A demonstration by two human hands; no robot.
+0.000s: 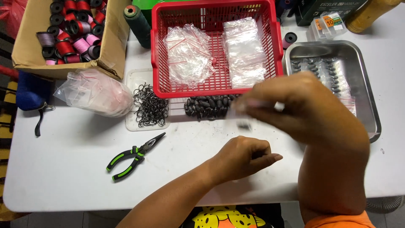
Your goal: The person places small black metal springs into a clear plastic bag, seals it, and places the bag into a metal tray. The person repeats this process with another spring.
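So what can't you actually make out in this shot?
- Head view: what the right hand holds is motion-blurred; only a small clear bag with something dark shows.
- The left hand is curled, hiding its palm.
- The cardboard box of thread spools is cut off by the top edge.
- The metal tray is partly hidden behind the right hand.

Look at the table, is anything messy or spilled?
Not really spilled. Dark oval beads lie in a loose heap on the table below the red basket, and the pliers lie askew. The right hand is blurred.
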